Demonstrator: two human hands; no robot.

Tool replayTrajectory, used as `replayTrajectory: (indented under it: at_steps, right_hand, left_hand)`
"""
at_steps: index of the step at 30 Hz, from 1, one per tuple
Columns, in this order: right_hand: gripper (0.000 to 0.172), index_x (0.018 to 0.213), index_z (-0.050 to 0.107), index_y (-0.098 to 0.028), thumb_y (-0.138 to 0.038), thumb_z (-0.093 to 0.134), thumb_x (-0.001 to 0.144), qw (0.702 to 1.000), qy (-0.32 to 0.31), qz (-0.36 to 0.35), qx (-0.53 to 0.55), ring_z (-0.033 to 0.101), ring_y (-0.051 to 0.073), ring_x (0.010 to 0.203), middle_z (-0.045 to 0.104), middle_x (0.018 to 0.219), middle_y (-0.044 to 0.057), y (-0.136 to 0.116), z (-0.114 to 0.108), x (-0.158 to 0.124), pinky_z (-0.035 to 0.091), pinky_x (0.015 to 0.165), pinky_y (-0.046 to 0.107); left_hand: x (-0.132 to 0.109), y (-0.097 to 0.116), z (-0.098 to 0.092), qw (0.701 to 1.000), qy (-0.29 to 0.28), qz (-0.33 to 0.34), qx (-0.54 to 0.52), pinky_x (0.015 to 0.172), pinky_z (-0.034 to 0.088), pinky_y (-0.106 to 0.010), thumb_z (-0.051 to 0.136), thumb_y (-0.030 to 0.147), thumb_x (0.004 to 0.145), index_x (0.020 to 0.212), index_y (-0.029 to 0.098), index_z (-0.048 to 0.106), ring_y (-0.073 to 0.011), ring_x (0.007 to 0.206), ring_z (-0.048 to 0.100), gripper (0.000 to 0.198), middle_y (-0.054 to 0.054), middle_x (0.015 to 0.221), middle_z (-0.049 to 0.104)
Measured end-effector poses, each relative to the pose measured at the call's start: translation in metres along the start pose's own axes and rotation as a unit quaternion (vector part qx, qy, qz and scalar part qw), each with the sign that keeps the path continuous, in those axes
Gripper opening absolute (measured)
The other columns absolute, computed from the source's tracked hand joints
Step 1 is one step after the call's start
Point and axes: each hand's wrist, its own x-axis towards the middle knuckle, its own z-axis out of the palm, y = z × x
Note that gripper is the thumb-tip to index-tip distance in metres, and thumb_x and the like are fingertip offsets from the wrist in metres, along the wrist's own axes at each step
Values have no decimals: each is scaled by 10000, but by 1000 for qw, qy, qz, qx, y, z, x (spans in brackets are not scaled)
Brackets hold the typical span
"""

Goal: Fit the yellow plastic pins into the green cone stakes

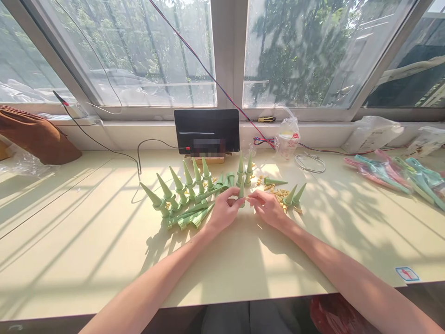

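Observation:
My left hand (226,209) is closed around a green plastic cone-shaped spike (242,189), which points upward between thumb and fingers. Close by on the right, my right hand (268,207) pinches with its fingertips beside the spike; whatever is between them is too small to make out. Small yellow pegs (278,194) lie scattered just beyond the right hand. To the left stand several green spikes (179,186) with collars, in a slanting row. Green ribbed tubes (189,217) lie in a pile next to my left hand. Two more spikes (240,169) stand behind the hands.
A dark tablet (206,130) leans upright at the back of the table (121,278), with a cable running left. A bagged cup (288,137), a coiled white cable (310,163) and pastel plastic tools (382,171) are on the right. A brown bag (34,137) sits far left.

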Motion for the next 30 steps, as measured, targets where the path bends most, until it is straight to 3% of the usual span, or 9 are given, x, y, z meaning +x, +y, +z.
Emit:
replayTrajectory:
  at_steps: [6,12,17,21,25,30]
  right_hand:
    - [327,656,466,-207,-358,467,946,999,10,-4,-34,408,122,526,480,567,-20,-3,-1,0,336,541,262]
    - [389,614,330,-213,-368,415,961,998,26,-10,-59,310,122,540,340,556,-34,-1,2,3,272,539,272]
    - [389,625,282,-212,-358,398,967,999,18,-6,-44,299,120,549,320,573,-35,1,4,5,254,540,273]
    - [385,626,310,-209,-354,399,971,999,11,-1,-31,310,118,552,342,581,-34,1,5,5,259,537,271]
    - [369,645,396,-206,-368,412,976,1000,16,5,-26,346,121,553,386,590,-30,-1,5,6,286,541,270]
    - [206,922,578,-209,-379,469,961,1000,-1,12,14,513,144,584,564,676,-4,-5,4,5,399,566,271]
  left_hand:
    - [-2,-3,1,999,4,11,37,486,289,-237,616,355,854,900,201,585,-78,509,401,164,24,692,531]
    - [-2,-6,3,992,20,61,106,495,273,-242,597,368,869,949,203,624,-88,479,324,185,70,543,348]
    - [-2,-9,2,977,18,130,170,533,342,-237,553,326,908,1008,198,651,-96,535,377,190,31,644,485]
    - [-2,-12,1,967,13,164,196,574,380,-236,528,291,927,1036,204,649,-103,578,422,185,2,740,561]
    - [-2,-13,1,967,17,152,204,573,378,-242,524,297,925,1060,198,635,-103,555,418,201,15,685,540]
    - [0,-11,0,985,33,86,145,522,344,-242,561,360,901,1018,204,619,-103,493,423,203,53,563,457]
